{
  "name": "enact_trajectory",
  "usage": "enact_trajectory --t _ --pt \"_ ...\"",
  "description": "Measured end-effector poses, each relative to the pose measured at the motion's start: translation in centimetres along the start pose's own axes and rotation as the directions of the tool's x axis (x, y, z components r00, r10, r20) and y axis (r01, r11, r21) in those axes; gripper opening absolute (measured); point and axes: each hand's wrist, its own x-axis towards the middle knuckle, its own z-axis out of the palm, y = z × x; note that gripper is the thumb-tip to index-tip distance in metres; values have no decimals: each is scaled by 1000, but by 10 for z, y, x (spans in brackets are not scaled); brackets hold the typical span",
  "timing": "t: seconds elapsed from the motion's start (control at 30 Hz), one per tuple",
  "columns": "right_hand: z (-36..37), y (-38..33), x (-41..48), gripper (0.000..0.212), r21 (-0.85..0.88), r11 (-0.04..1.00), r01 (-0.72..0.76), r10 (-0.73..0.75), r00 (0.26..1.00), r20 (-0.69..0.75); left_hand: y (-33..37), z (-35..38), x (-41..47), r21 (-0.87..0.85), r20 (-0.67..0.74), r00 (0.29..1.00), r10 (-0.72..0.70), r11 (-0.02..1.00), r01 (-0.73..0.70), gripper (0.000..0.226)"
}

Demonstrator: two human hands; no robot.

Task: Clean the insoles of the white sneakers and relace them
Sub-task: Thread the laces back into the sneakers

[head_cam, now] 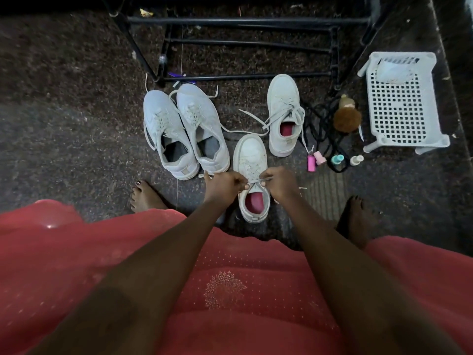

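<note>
At the centre of the frame, our left hand (222, 184) and right hand (280, 184) each pinched the lace (256, 179) in curled fingers above the near white sneaker (252, 155), its pink insole (253, 202) inside.

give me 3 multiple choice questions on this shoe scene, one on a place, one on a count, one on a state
1. Where does the white basket stand?
A. right of the white sneakers
B. between the hands
C. on the person's lap

2. How many white sneakers are on the floor?
A. two
B. four
C. six

3. What are the left hand and right hand doing?
A. resting on the lap
B. pinching the laces of the nearest sneaker
C. holding a bottle

Answers: 1 A, it stands at the far right; 2 B, two with pink insoles, two with grey insides; 3 B, both hands pinch the laces.
</note>
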Motion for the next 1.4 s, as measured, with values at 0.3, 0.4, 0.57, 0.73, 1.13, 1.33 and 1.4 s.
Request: enact_trajectory --t 0.3,0.4,0.57,0.73,1.13,1.33,1.4 --pt "4 5 -9 27 -497 868 -4 -72 988 -135 3 9 5 192 52 998 35 980 -44 23" --pt "3 8 -10 29 -536 843 -48 -42 987 -155 -1 12 6 215 63 997 51 974 -64 24" --pt "7 23 -15 26 -513 858 -34 -37 991 -128 -10 17 -5 249 54 992 117 960 -127 27" --pt "10 31 -18 21 -424 905 -34 11 998 -55 -19 21 -6 217 152 988 4 975 -37 25" --pt "-47 7 -32 16 563 817 -122 -38 964 264 23 5 -27 -901 99 993 -69 418 118 28" --pt "-36 1 -44 34 713 701 -21 -100 987 127 33 8 -25 -845 -35 999 13 533 -37 21" --pt "-33 1 -46 34 717 697 -16 -102 987 122 32 9 -24 -807 -57 998 0 589 -46 17"
